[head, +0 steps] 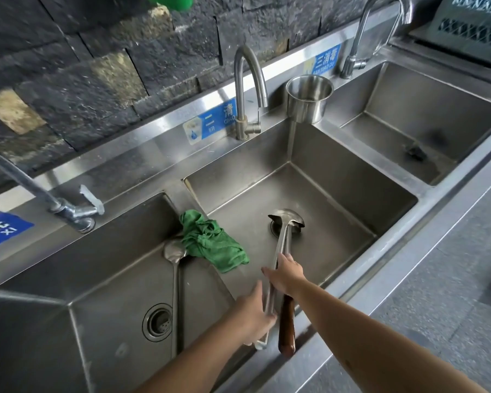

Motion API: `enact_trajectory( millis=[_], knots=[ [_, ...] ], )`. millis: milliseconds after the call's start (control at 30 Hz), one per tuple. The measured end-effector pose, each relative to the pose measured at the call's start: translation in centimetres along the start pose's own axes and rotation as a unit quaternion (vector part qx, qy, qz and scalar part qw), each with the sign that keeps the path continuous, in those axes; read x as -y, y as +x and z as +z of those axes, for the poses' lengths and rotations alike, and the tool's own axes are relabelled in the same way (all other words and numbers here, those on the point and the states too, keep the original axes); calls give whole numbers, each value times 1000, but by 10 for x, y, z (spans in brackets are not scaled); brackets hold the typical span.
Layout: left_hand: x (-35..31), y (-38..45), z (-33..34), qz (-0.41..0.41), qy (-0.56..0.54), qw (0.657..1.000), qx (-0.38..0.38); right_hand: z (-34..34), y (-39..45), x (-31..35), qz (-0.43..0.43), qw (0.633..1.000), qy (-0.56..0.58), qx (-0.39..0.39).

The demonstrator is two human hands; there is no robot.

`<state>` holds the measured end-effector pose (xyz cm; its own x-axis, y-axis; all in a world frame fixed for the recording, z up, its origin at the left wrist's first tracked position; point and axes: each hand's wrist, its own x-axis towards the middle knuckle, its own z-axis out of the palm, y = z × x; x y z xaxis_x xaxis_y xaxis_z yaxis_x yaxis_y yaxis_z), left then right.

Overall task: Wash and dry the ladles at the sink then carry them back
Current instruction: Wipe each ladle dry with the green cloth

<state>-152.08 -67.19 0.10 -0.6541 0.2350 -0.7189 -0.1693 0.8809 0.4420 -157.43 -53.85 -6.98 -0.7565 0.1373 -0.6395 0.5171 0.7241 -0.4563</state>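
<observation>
Two steel ladles (284, 222) rest bowl-down over the drain of the middle sink basin (332, 199), their handles side by side. My right hand (285, 275) is shut on the ladle with the brown wooden grip (287, 327). My left hand (251, 316) grips the all-steel ladle's handle lower down. A third ladle (175, 252) leans in the left basin (68, 293), its bowl up against the divider. A green cloth (210, 241) is draped over that divider.
The middle tap (248, 89) rises behind the basin. A steel cup (309, 99) sits on the rim between the middle and right basins. The left tap (40, 199) and right tap (377, 29) stand by the dark stone wall. Grey counter runs along the right.
</observation>
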Motion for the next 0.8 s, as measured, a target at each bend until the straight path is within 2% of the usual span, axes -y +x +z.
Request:
enact_trajectory(
  millis=[133,333,500,800],
  knots=[
    [2,-6,3,-19,-49,998,29,-2,-12,1,-11,999,-45,0],
    [4,-17,6,8,-78,996,33,2,-31,-1,-30,996,-89,5],
    [25,-19,-2,1,-85,996,7,2,-32,3,-15,996,-90,-17],
    [90,-39,-26,-40,-161,985,-48,3,-21,61,-103,991,-79,-37]
  ],
)
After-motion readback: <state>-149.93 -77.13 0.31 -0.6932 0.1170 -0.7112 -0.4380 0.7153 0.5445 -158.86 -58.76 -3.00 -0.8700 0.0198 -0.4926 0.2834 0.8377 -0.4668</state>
